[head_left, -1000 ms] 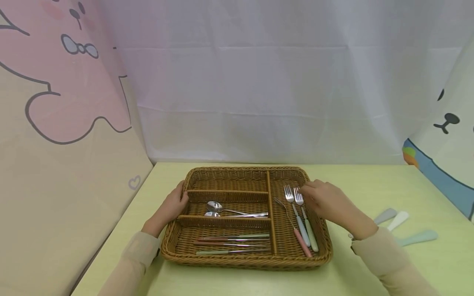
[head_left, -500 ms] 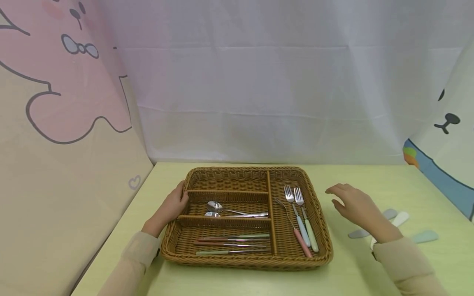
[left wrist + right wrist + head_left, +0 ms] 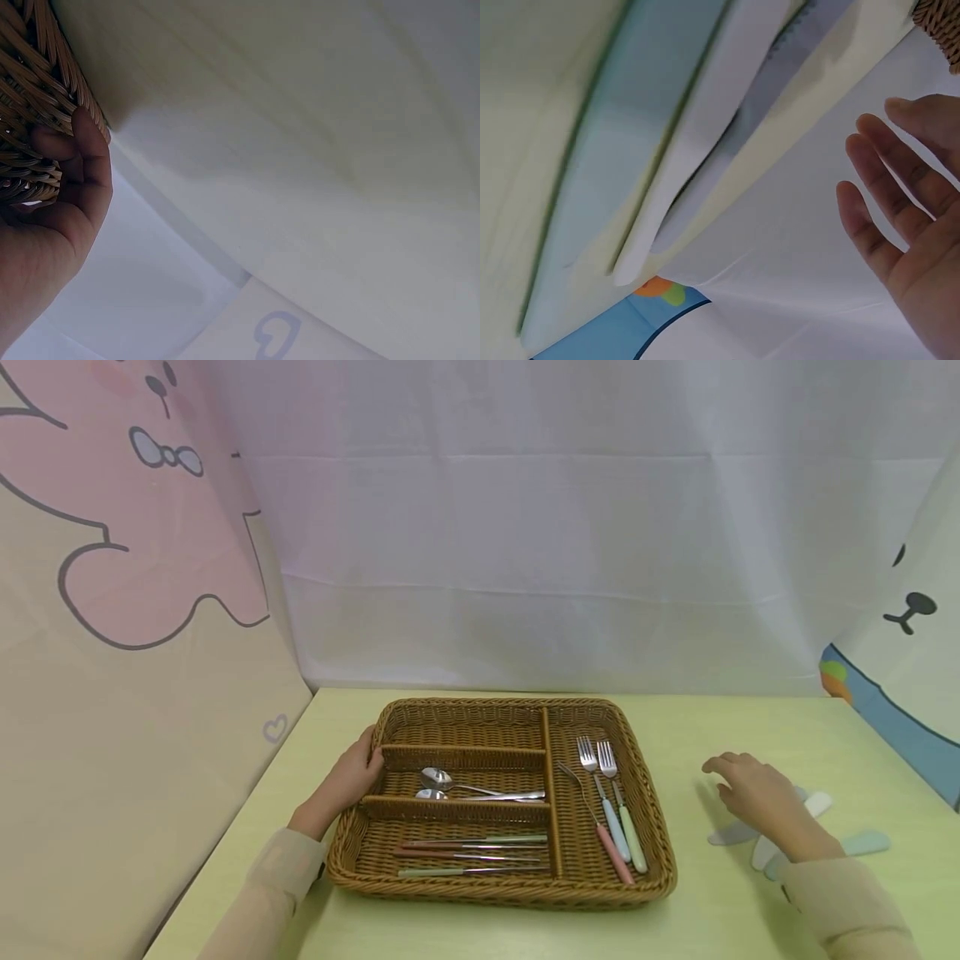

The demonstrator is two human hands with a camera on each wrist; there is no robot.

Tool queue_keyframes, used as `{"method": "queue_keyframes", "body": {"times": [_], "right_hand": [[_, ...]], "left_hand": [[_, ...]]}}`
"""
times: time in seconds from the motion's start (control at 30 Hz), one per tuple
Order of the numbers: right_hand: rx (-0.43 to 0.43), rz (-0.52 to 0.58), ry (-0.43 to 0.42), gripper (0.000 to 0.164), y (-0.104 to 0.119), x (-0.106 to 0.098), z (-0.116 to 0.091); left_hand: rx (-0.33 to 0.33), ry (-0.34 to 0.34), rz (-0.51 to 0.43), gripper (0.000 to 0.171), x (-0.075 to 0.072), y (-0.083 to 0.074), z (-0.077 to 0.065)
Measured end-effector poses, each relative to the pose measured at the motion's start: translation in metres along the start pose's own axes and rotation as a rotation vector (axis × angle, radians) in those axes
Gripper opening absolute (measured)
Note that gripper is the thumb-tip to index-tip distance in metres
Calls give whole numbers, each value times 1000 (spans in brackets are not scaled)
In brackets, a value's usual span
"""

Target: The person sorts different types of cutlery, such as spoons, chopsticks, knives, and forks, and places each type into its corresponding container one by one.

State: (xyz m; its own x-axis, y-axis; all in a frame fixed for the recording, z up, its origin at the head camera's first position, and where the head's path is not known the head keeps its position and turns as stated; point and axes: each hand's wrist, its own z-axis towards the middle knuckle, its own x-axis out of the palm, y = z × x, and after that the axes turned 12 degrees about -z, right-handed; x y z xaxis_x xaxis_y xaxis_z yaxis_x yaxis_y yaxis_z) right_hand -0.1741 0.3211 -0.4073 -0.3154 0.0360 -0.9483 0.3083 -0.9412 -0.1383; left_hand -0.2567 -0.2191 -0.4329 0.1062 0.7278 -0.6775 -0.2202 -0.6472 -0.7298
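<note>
My left hand [image 3: 345,783] grips the left rim of a brown wicker cutlery basket [image 3: 495,892]; in the left wrist view its fingers curl round the weave. To the right of the basket, my right hand [image 3: 765,800] hovers with relaxed, spread fingers, holding nothing. Under and beside it lie three plastic knives: a grey knife [image 3: 729,834], a white knife [image 3: 821,802] and a mint green knife [image 3: 867,842]. The hand and sleeve partly hide them. A serrated edge shows on the grey one in the right wrist view.
The right compartment holds a light blue fork [image 3: 617,833], a green fork [image 3: 632,839] and a pink fork [image 3: 615,857]. Two spoons [image 3: 437,778] lie in the middle-left compartment. Several chopsticks [image 3: 435,872] lie in the front-left one. A white curtain [image 3: 495,568] hangs behind the table.
My right hand has left the forks' compartment and moved right, over the table to the knives. The left hand has stayed on the basket rim.
</note>
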Motion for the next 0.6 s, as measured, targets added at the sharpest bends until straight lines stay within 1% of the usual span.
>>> {"method": "queue_keyframes", "body": {"times": [0.1, 0.23, 0.4, 0.6], "right_hand": [[10, 16, 27, 30, -6, 5, -7], [14, 8, 60, 32, -14, 11, -15], [20, -26, 95, 26, -23, 15, -20], [42, -42, 109, 25, -29, 13, -24]], "left_hand": [[-2, 3, 0, 54, 0, 0, 0], [-6, 2, 2, 55, -1, 0, 0], [-14, 0, 10, 56, 0, 1, 1], [-5, 0, 9, 56, 0, 1, 1]]}}
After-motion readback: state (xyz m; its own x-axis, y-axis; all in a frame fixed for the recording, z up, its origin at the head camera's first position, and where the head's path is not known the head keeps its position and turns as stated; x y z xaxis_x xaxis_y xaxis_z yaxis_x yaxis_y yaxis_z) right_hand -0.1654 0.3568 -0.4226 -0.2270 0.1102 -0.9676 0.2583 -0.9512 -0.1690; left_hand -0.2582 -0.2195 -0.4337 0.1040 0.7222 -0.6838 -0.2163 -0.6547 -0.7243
